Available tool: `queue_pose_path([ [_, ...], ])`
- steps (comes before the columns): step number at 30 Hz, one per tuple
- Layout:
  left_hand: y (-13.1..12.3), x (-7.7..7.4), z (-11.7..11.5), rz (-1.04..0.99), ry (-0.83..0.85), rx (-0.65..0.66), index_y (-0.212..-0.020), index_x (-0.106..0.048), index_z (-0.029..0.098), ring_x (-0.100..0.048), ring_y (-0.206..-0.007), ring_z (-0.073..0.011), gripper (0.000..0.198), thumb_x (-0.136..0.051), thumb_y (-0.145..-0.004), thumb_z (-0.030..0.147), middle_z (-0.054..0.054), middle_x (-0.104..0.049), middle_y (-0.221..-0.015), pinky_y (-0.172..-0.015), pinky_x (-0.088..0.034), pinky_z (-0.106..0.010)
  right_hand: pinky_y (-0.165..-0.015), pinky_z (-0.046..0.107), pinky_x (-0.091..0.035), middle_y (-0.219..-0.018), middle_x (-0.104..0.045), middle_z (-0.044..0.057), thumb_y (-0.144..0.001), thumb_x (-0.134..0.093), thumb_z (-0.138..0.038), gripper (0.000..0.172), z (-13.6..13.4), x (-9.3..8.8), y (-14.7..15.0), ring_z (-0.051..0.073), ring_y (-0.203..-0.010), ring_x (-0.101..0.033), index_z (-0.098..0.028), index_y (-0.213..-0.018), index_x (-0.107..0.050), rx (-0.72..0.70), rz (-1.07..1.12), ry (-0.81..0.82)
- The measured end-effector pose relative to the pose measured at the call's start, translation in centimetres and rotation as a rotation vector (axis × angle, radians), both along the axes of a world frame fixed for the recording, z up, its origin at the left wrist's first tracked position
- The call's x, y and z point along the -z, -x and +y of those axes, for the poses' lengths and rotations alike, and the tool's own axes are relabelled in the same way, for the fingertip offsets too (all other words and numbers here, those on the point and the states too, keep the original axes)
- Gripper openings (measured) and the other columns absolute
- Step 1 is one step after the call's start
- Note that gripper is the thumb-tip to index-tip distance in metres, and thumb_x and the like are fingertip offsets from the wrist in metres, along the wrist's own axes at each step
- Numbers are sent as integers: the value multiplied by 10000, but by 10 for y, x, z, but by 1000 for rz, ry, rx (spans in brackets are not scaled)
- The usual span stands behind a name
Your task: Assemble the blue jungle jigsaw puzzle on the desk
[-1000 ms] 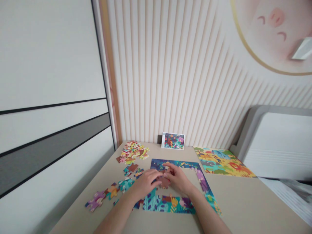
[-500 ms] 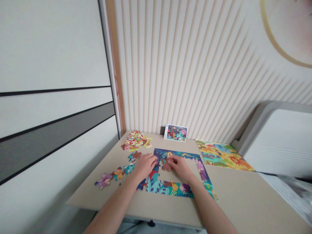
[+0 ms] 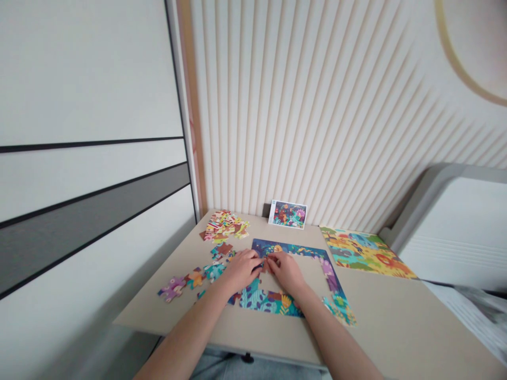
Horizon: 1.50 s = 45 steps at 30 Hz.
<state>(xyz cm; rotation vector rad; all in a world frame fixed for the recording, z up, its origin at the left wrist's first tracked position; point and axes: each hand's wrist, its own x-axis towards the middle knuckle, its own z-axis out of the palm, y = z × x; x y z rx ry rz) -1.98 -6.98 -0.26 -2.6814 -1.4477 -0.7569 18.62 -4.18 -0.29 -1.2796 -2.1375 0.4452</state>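
Observation:
A partly built jigsaw puzzle [image 3: 257, 300] lies on the table, its colourful border joined around a bare middle. My left hand [image 3: 242, 269] rests at the puzzle's upper left side, fingers curled together at the inner edge. Close against it, my right hand [image 3: 285, 270] pinches a brown puzzle piece [image 3: 266, 268], mostly covered by fingers. The fingertips of both hands meet at this piece. Whether it is locked into the border cannot be made out. Left of my left hand lie loose pieces, among them a purple piece [image 3: 172, 289] and an orange one [image 3: 195, 277].
A picture card [image 3: 288, 215] of the puzzle leans against the ribbed wall. Another heap of pieces [image 3: 225, 226] sits at the table's back left. A finished animal puzzle [image 3: 366, 252] lies to the right, beside a grey-white padded object [image 3: 455, 221]. Clear plastic [image 3: 481, 311] lies at the far right.
My right hand has moved left with the brown piece, up to the puzzle's left inner edge. My left hand's fingers have shifted slightly right to meet it. The view has shifted slightly.

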Motion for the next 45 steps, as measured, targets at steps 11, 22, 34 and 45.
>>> queue_pose_path([
  [11,-2,-2,-2,4,-15,-7,-1011,-761,235,-601,-1022,-242,169,-608,-942,222,-77,-650,-1028,-901,-482,-387,-814,271,-464,-988,-666,72,-1001,-548,-312,246,-3,2,0,188,-893,-653,-224,-896,-752,36,-124,14],
  [22,-6,-1,-2,47,-25,-28,-1091,-720,224,-582,-1054,-256,187,-612,-940,250,-81,-639,-1059,-907,-475,-396,-859,292,-437,-1047,-653,104,-1041,-437,-306,334,-14,-15,-8,207,-934,-634,-218,-1030,-759,-121,-345,-123],
  [34,-4,4,2,30,3,-43,-1160,-688,215,-579,-1068,-251,242,-615,-940,283,-87,-625,-1105,-958,-478,-397,-986,331,-431,-1200,-635,124,-887,-719,-439,436,-2,-13,-31,253,-1114,-592,-202,-1253,-702,-164,-227,-22],
  [45,-3,1,0,28,15,-39,-1159,-702,225,-570,-1083,-253,243,-585,-963,309,-89,-618,-1113,-968,-473,-397,-951,332,-454,-1135,-643,90,-943,-663,-387,380,-3,-15,-35,231,-1069,-600,-272,-1305,-681,-244,-204,-49],
])
